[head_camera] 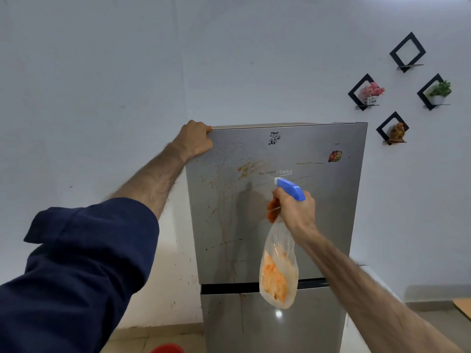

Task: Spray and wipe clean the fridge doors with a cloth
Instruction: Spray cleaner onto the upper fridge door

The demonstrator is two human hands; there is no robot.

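A grey two-door fridge stands against the wall; its upper door (pixel 328 215) carries brown-orange splatters and drips plus wet droplets near the top left. The lower door (pixel 244 324) shows a few drip streaks. My left hand (pixel 195 138) grips the top left corner of the upper door. My right hand (pixel 293 207) holds a clear spray bottle (pixel 279 266) with a blue trigger head, its nozzle pointing at the stain near the brand lettering. An orange cloth seems to be pinched in the same hand against the bottle's neck; orange shows through the bottle lower down.
Four black diamond wall shelves (pixel 407 52) hang right of the fridge, three holding small plants or a figurine. A red object (pixel 167 349) sits on the floor at the bottom edge. A white appliance edge (pixel 369 273) shows right of the fridge.
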